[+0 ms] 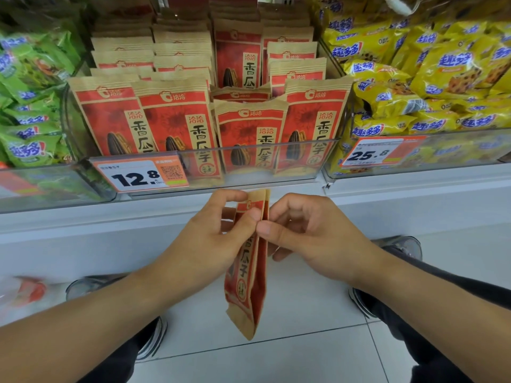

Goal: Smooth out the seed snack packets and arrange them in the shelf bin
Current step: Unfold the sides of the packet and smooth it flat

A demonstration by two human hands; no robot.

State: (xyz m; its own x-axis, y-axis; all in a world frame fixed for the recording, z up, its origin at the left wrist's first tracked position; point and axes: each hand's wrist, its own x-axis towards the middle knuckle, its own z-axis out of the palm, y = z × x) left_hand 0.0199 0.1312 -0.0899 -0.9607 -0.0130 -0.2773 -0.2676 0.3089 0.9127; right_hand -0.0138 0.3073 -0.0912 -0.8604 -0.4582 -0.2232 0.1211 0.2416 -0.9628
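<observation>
Held packet: one red-and-kraft seed packet (249,261) is hanging edge-on in front of the shelf, below the bin and above the floor tiles, top end up between both hands.
Left hand: the left hand (218,230) is pinching the packet near its top, thumb pressing on the printed face, other fingers curling round behind.
Right hand: the right hand (307,230) is curling in beside the packet's right edge with the thumb tip touching it; honestly can't tell how firm a grip it is.
Middle bin: the clear shelf bin (193,150) is holding rows of the same seed packets (177,120) standing upright, four across in front. The third one in the front row is sitting lower than its neighbours.
Price tag: an orange-and-white tag (141,174) reading 12.8 is sticking on the bin's front wall, left side.
Right bin: the neighbouring bin (456,156) is piling up with yellow cookie bags (442,67) lying loose, plus a 25.8 tag (373,153).
Left bin: green snack bags (30,87) are heaping up in there.
Floor: dark shoes showing on the pale tiles, one each side.
</observation>
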